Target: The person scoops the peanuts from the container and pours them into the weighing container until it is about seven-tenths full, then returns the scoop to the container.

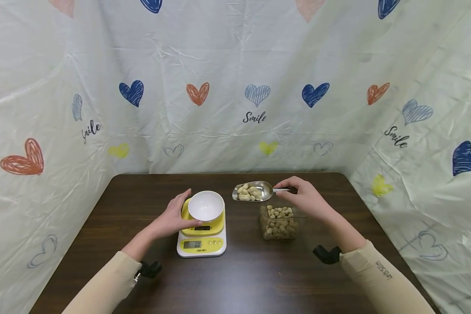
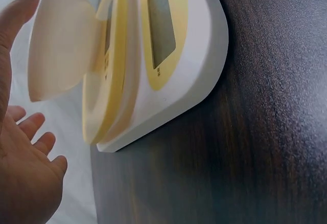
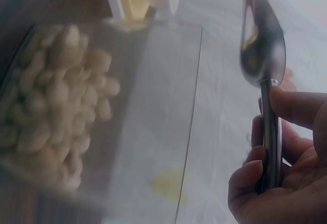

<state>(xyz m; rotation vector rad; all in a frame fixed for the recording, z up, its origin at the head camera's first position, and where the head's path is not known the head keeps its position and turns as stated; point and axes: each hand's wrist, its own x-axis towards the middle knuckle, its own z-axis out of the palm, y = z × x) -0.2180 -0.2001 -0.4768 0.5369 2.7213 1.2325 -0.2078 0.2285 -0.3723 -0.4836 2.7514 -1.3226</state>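
Note:
My right hand [image 1: 301, 197] grips the dark handle of a metal scoop [image 1: 265, 190], thumb along its neck. Several peanuts in shells [image 1: 249, 192] lie in the scoop, which is held level above and behind a clear plastic box [image 1: 264, 227] of peanuts [image 3: 56, 96]. On the left, a white bowl [image 1: 206, 206] sits on the yellow platform of a kitchen scale [image 1: 201, 247] reading 0.0. My left hand [image 1: 172, 220] is spread around the bowl's left side. Its fingers [image 2: 31, 126] are extended and stand apart from the bowl, with the thumb close to the rim.
The dark wooden table [image 1: 243, 279] carries the scale and the box side by side. A white curtain [image 1: 227, 144] printed with hearts hangs behind the table and along both sides. The box's tall clear wall [image 3: 168, 111] rises above the peanuts inside.

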